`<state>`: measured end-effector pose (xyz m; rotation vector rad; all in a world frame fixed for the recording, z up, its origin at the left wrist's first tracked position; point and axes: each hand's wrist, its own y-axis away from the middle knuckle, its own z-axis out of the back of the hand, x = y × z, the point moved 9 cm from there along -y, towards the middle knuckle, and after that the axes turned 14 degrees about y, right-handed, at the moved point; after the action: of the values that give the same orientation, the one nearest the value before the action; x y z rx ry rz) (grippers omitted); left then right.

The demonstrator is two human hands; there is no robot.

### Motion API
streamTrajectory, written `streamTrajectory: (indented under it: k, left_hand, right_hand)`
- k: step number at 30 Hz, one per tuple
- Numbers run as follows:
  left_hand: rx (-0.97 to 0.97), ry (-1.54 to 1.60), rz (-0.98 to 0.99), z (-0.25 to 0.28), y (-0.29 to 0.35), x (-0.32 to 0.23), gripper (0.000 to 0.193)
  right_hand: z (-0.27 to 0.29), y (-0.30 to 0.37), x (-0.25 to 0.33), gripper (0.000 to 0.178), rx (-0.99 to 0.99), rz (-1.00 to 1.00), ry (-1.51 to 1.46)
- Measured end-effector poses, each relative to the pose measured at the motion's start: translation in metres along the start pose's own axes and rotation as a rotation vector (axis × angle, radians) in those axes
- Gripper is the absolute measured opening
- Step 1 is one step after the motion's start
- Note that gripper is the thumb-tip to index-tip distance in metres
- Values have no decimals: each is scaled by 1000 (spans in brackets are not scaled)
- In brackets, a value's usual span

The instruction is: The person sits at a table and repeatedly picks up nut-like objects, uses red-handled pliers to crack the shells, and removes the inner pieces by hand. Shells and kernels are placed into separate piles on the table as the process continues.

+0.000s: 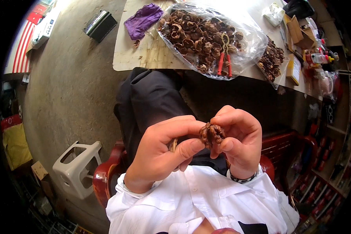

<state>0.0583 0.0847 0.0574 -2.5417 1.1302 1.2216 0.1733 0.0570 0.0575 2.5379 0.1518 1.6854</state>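
A brown, wrinkled walnut kernel (212,135) is pinched between the fingertips of both hands, above my lap. My left hand (160,148) grips its left side with thumb and forefinger. A small tan piece (173,145), perhaps shell, shows inside the curl of the same hand. On the kernel's other side, the thumb and fingers of my right hand (243,134) press against it. Beyond my knees, a clear plastic bag (250,48) on the table holds many cracked walnut shells (191,35). Nutcracker pliers (224,58) with red handles lie on top of them.
Loose kernels (272,58) fill another clear bag at the right of the pale table (124,58). A purple cloth (143,20) lies at its far left. A white plastic stool (76,167) and a black battery (100,25) stand on the floor. Red chair arms flank me.
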Motion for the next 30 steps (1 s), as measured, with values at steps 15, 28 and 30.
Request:
streamTrajectory:
  k: [15, 28, 30]
  left_hand:
    - [-93, -225, -98, 12, -17, 12, 17]
    - [-100, -231, -19, 12, -28, 27, 14]
    - [-80, -220, 6, 11, -28, 26, 14]
  right_hand:
    - [26, -1, 9, 31, -203, 201, 483]
    - [41, -4, 0, 24, -232, 134, 456]
    - [46, -6, -9, 22, -193, 43, 356]
